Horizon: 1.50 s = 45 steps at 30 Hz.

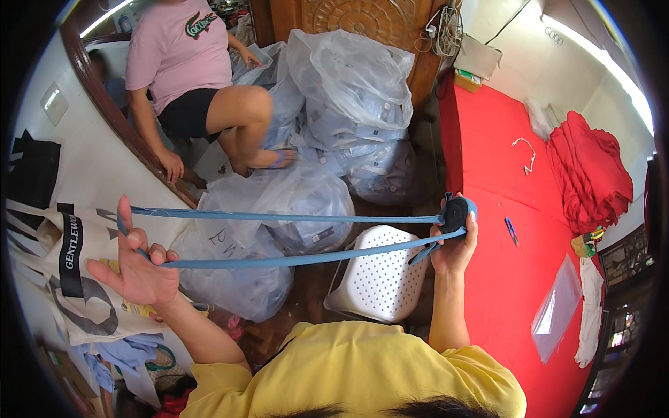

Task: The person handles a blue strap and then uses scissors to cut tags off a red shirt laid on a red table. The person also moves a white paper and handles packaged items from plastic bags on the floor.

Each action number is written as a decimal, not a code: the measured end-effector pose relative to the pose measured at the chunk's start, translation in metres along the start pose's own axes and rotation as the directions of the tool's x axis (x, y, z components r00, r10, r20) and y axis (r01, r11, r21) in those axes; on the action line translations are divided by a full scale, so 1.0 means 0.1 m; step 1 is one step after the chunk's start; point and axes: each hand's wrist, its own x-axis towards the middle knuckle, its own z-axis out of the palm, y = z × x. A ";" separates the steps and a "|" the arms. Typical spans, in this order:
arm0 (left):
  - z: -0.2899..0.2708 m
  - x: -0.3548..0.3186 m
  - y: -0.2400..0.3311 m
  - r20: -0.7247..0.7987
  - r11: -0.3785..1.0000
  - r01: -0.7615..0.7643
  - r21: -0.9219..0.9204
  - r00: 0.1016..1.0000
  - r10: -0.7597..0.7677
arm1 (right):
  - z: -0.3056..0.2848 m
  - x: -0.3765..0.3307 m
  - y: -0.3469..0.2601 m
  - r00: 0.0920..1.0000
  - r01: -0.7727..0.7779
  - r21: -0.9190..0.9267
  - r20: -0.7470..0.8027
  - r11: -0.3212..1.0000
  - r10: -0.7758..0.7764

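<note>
A long blue fabric strap (306, 260) stretches across in front of me in two nearly parallel runs between my hands. At the left, my left hand (146, 272) has the strap's loop around its fingers, with the index finger raised, the thumb out and the other fingers curled in. My right hand (453, 247) grips a bundled roll (456, 213) of dark and blue material, from which both runs come. A short loose end hangs below that roll. How the strap is fastened there is hidden.
Clear plastic bags (355, 97) packed with bluish goods fill the floor ahead; a person (181, 63) in pink sits beside them. A white dotted stool (383, 279) stands below the strap. The red-covered table (502, 279) at right holds folded red cloth (589, 174), a pen (511, 231) and clear plastic (557, 310).
</note>
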 end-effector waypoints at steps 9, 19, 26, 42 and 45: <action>0.03 0.00 -0.01 0.016 1.000 -0.021 0.001 1.000 0.021 | -0.07 0.05 -0.01 1.000 -0.026 -0.007 0.007 1.000 0.026; 0.06 0.05 -0.06 0.011 0.999 0.009 0.045 1.000 -0.009 | -0.07 0.08 -0.05 1.000 -0.004 -0.013 0.010 1.000 0.005; 0.08 0.06 -0.06 0.002 0.999 0.009 0.048 1.000 -0.009 | -0.07 0.07 -0.06 1.000 0.003 -0.036 -0.014 0.999 -0.004; 0.06 -0.06 -0.01 -0.021 0.992 -0.020 0.124 1.000 0.023 | -0.10 0.02 -0.01 0.999 -0.038 0.050 -0.016 0.998 0.039; 0.05 -0.05 -0.01 -0.024 0.990 -0.008 0.140 1.000 0.012 | -0.19 0.02 -0.04 0.994 -0.048 0.005 0.101 0.999 0.048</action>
